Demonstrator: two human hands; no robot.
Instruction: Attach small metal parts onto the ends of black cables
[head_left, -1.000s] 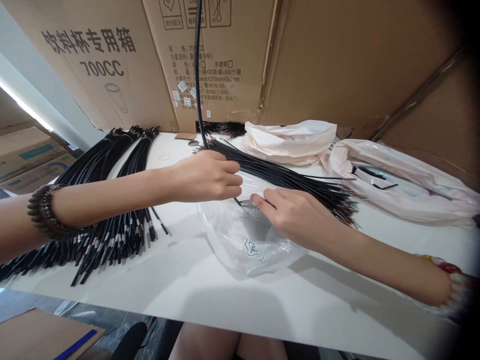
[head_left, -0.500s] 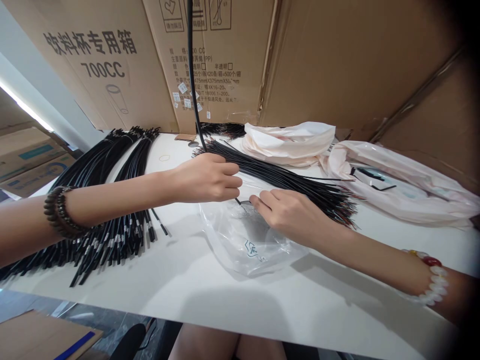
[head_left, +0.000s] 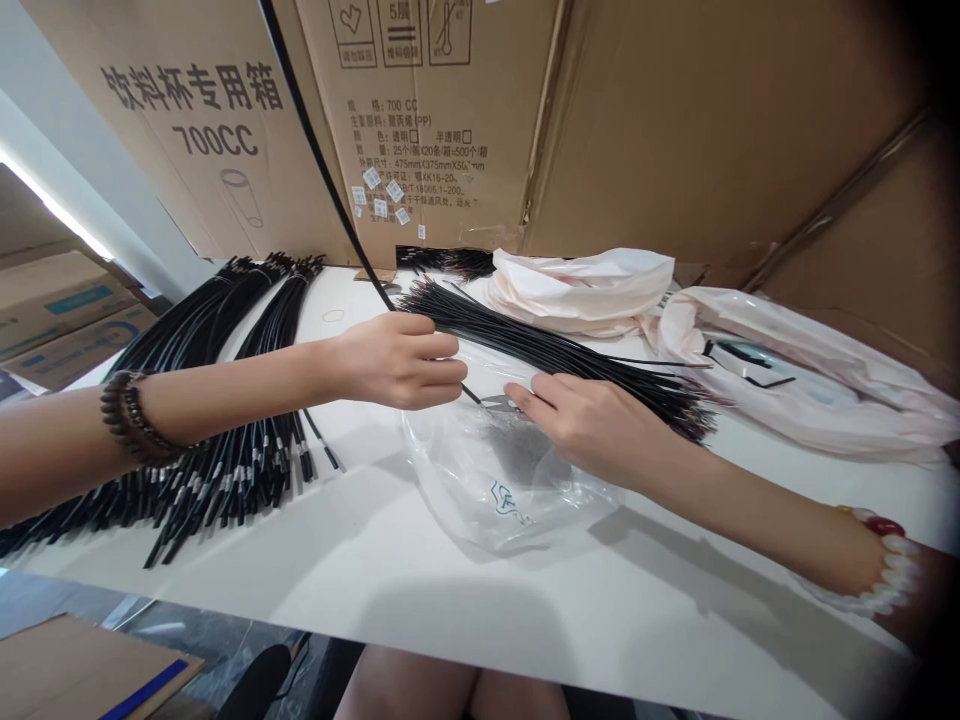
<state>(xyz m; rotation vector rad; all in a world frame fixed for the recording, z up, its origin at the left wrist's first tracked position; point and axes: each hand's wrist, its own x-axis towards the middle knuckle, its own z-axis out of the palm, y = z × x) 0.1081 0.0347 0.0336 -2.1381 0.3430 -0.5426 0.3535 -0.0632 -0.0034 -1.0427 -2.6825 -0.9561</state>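
Black cable [head_left: 322, 155], gripped in the closed left hand [head_left: 399, 362], points its lower tip over the clear bag [head_left: 457, 495]. The right hand [head_left: 589, 420] curls over the bag, hold unclear. Loose plastic could snag the tip; the cable's long free length could sway, tugging it askew.

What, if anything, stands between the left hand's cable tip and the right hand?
Nothing visible: the cable tip pokes past the left hand towards the right hand. The bag lies below; whether the tip touches it is unclear.
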